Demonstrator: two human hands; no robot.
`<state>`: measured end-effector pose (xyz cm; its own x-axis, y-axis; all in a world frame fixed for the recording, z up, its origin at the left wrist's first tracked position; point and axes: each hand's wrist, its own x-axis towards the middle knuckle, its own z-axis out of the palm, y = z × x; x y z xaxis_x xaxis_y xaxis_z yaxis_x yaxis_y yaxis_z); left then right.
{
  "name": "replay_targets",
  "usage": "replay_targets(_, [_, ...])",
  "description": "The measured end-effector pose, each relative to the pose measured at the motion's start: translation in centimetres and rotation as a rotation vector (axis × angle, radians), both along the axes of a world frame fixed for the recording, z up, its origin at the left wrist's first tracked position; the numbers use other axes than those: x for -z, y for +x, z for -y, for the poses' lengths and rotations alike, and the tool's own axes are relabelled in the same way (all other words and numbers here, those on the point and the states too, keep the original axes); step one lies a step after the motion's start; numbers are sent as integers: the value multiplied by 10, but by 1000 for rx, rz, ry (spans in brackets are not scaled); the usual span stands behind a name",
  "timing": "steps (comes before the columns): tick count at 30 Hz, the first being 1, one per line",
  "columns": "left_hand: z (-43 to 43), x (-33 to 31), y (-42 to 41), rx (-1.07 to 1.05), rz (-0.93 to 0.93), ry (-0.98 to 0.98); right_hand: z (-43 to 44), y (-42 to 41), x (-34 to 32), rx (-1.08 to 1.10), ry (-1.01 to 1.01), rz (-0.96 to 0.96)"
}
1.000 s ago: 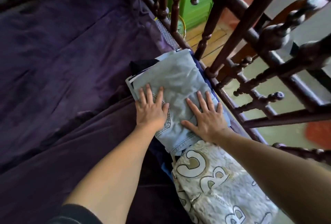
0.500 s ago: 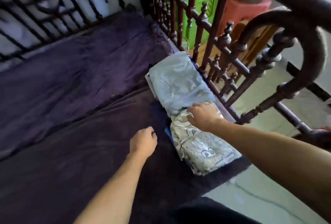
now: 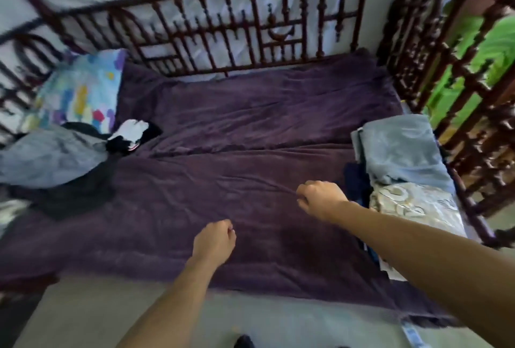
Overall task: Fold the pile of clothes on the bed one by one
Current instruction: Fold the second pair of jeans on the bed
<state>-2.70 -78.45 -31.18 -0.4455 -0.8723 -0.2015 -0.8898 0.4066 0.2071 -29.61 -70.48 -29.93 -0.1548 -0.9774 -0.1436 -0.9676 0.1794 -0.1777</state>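
plush matt bedspread (image 3: 250, 136) (purple), glossy turned-wood railing (image 3: 250, 27)

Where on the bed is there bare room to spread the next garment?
The wide middle of the purple blanket is bare, between the unfolded pile at left and the folded stack at right, back to the rail. Crowded: left edge by the pillow, right edge.
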Motion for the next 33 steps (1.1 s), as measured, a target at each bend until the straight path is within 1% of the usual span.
replay_targets(7, [45, -23, 172, -188, 0, -57, 100, 154, -28, -144, -110, -30])
replay_targets(12, [91, -41, 303, -262, 7, -98, 175, 283, -24, -201, -106, 1])
replay_targets(17, [130, -55, 404, -345, -8, -73, 231, 382, -24, -272, -70, 48])
replay_targets(22, [181, -56, 460, -381, -16, -65, 291, 433, -28, -308, -64, 50])
replay_targets(25, [216, -53, 482, -377, -5, -67, 335, 454, -22, -292, -58, 67])
replay_targets(29, [287, -51, 513, -374, 38, -43, 408, 484, -2, -295, -26, 71])
replay_targets(33, [363, -51, 543, -347, 102, -15, 482, 512, 20, -251, 33, 114])
